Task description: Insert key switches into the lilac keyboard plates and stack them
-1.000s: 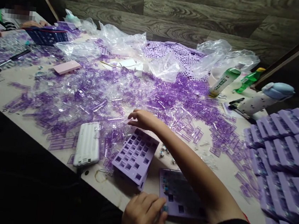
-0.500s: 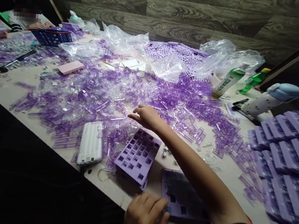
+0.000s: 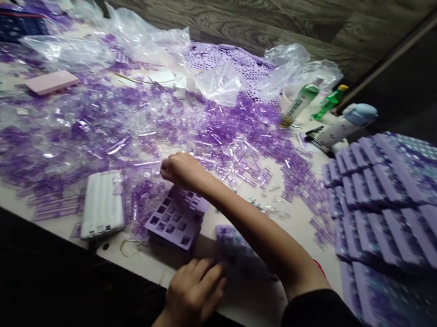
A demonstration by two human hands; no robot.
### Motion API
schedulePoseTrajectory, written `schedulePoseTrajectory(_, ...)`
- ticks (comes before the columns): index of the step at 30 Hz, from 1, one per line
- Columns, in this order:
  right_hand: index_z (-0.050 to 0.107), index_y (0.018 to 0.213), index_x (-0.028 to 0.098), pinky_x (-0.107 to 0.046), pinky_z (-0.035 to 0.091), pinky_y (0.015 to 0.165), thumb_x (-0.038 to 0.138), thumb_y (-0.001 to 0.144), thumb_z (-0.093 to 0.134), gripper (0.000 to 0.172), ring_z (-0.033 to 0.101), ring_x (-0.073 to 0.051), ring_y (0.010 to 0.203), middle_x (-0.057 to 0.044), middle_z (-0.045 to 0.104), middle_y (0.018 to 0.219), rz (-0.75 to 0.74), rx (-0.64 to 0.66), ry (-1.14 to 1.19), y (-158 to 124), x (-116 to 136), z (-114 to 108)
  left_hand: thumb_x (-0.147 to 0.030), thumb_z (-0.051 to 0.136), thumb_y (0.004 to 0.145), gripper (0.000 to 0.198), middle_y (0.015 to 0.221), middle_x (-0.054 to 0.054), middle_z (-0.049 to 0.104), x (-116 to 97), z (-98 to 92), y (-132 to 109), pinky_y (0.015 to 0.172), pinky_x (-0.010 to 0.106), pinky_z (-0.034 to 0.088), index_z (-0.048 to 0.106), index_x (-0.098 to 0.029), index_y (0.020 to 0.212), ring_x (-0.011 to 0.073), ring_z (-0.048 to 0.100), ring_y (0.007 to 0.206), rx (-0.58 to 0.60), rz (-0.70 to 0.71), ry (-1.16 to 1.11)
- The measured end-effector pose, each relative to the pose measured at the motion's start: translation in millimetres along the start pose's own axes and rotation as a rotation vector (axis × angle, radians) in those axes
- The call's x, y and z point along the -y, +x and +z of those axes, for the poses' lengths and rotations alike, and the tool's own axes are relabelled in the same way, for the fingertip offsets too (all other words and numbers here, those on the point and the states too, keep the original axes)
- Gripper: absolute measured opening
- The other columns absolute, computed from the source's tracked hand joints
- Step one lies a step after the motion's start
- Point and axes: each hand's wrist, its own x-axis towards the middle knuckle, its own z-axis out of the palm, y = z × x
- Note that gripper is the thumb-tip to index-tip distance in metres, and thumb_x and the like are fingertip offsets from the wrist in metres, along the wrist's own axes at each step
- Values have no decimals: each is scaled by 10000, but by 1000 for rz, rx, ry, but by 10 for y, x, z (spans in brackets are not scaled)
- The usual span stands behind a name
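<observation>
Two lilac grid trays are what I've got in front of me. One has rows of square holes and sits near the front edge of the white tabletop. The other is just to its right, kinda blurry, with bluish bits showing across it.

My left hand is at the lower edge of that second tray with the fingers curled, but I can't tell if it's actually gripping anything. My right hand is balled into a loose fist just above the far edge of the first tray, and I can't see whether anything's inside it. Right under and around it is a huge spread of clear and purple plastic pieces.

Room to move is pretty tight. A white ribbed power bank sits just left of the first tray, and there's only a narrow bare strip between the trays and the front edge, where the table drops off into the dark. To the right there's a bit more bare table, then rows of lilac trays take over. Along the far side are crumpled plastic bags, a green-labelled bottle and a speckled thermos.
</observation>
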Motion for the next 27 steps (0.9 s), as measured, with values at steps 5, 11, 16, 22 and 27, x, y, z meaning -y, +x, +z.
schedulePoseTrajectory(5, 618, 870, 138, -218, 422, 626, 215, 880, 550, 103, 559, -99, 673, -3, 619, 766, 86, -321, 669, -1012, 110, -416, -261, 463, 875, 313, 963, 42, 614, -172, -284, 308, 718, 258, 485, 486, -229, 1185, 137, 600, 780, 61, -357, -668)
schedulePoseTrajectory(11, 577, 920, 179, -221, 482, 577, 230, 864, 575, 76, 577, -106, 638, 0, 584, 759, 365, -552, 957, -2317, 417, -410, -352, 517, 847, 236, 829, 29, 625, -489, -304, 941, 724, 249, 464, 589, -169, 978, 147, 587, 788, 214, -494, -1055)
schedulePoseTrajectory(16, 582, 878, 191, -228, 486, 591, 274, 860, 583, 84, 607, -129, 664, -1, 618, 746, 468, -598, 714, -2753, 373, -271, -332, 561, 804, 177, 727, 5, 617, -621, -27, 1002, 652, 221, 448, 600, -162, 837, 125, 571, 696, 338, -497, -1088)
schedulePoseTrajectory(22, 629, 919, 188, -275, 469, 699, 248, 873, 558, 104, 605, -160, 740, -24, 652, 806, 436, -570, 233, -2976, 195, -263, -378, 514, 818, 221, 717, 15, 634, -400, -55, 948, 554, 211, 412, 550, -166, 869, 124, 561, 629, 383, -526, -867)
schedulePoseTrajectory(27, 593, 1106, 215, -289, 475, 763, 256, 862, 586, 248, 609, -168, 818, -46, 658, 957, 342, -468, 309, -2903, 180, -187, -369, 499, 832, 206, 704, 0, 609, -331, -197, 870, 549, 220, 401, 578, -182, 870, 124, 541, 609, 417, -385, -558)
